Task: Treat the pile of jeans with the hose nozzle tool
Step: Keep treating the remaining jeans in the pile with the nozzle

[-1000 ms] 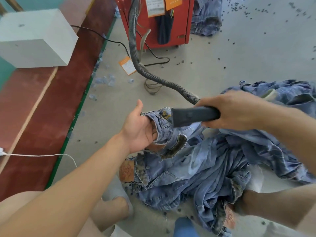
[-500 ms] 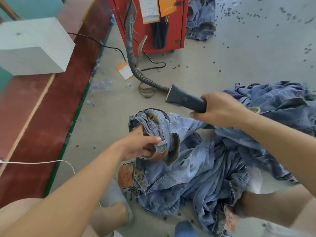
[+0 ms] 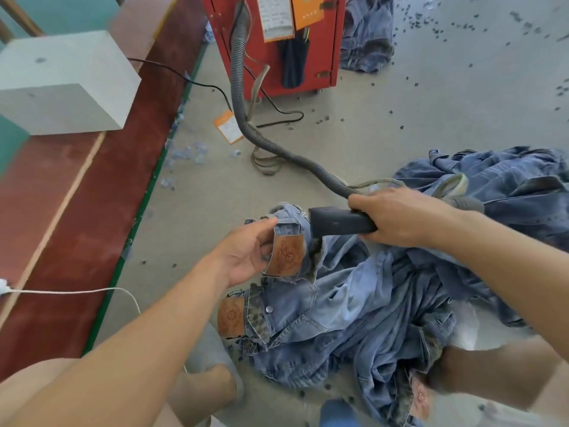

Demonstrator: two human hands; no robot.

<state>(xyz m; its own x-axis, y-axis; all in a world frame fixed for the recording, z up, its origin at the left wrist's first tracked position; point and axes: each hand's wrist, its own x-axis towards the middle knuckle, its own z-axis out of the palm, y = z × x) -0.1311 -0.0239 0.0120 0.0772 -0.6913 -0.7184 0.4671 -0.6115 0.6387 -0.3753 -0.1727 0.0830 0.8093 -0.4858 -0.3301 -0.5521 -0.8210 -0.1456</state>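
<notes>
Left hand [image 3: 246,257] pinching jeans [image 3: 354,318], right hand [image 3: 400,215] gripping nozzle [image 3: 335,221], hose [image 3: 277,146] trailing behind.

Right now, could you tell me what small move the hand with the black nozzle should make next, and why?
Probably draw the black plastic hose nozzle along the lifted blue denim waistband. The right hand holds its mouth against that band, which the left hand pinches up beside the brown leather patch.

My forearms [image 3: 160,343] are bare, no sleeves or watch; a grey slipper [image 3: 212,359] covers my near foot.
</notes>
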